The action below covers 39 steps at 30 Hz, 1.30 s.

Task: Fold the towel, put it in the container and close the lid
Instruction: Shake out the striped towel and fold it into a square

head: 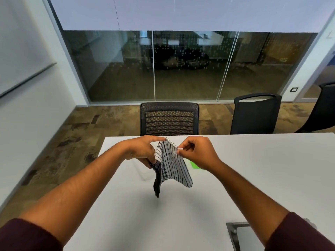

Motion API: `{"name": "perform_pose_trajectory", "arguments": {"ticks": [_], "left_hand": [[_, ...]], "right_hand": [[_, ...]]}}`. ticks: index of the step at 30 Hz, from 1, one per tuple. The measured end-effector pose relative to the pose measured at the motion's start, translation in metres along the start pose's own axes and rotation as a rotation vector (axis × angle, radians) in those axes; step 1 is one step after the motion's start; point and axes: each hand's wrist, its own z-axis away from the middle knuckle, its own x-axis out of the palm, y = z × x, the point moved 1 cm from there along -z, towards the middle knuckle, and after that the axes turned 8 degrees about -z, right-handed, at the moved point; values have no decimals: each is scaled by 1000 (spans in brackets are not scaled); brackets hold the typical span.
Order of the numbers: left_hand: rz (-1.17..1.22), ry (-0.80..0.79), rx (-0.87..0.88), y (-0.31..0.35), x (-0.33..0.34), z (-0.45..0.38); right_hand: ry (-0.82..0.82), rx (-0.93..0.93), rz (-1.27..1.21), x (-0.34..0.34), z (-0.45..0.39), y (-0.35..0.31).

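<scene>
While a white table (253, 178) fills the lower half of the view, a glass wall (181, 66) is seen across the far side of the room, above a patterned brown carpet (72, 131). Two dark chairs are set at the table's far edge: a mesh-backed chair (169, 119) straight ahead and a solid-backed chair (256, 115) to its right. A metal-framed hatch (239, 234) is let into the tabletop near the right forearm. Dark red sleeves (27, 236) are pushed up on both arms.

A small towel (172, 165), white with thin dark stripes and a darker band along one side, is held up in the air above the middle of the table, clear of the surface. Its upper edge is stretched between the two hands, and the rest is left hanging, with a dark corner pointing down and a pale corner flaring to the right.

The upper left part of the towel is gripped by the left hand (143, 151), with fingers closed on the cloth. The upper right corner is pinched between thumb and fingertips of the right hand (197, 153).

A clear container (145, 173) can be faintly made out on the table behind the towel, largely hidden by it. A bright green piece (194, 165), perhaps the lid, is partly visible just beneath the right hand; what it is cannot be told for certain.
</scene>
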Motion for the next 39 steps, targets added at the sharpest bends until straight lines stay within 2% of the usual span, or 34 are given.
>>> {"name": "perform_pose_trajectory", "arguments": {"ticks": [10,21,26,27,31,32,36,39], "left_hand": [[265,80,-43,7,13,-2],[304,149,46,0,16,-7],[20,260,172,-6,12,-8],[-37,246,204,-6,10,-7],[-312,237,344,3,-5,5],[-387,233,397,6,-9,8],[-502,157,567,18,-19,22],[-423,142,608,24,-25,26]], "right_hand": [[96,8,-163,55,23,-10],[105,-41,-241,67,29,-8],[2,-132,-334,67,36,-6],[21,-110,-367,66,36,-5],[281,-59,-359,49,21,7],[245,-47,-330,43,16,11],[-228,36,-414,29,1,20],[-371,136,-366,28,-3,30]]}}
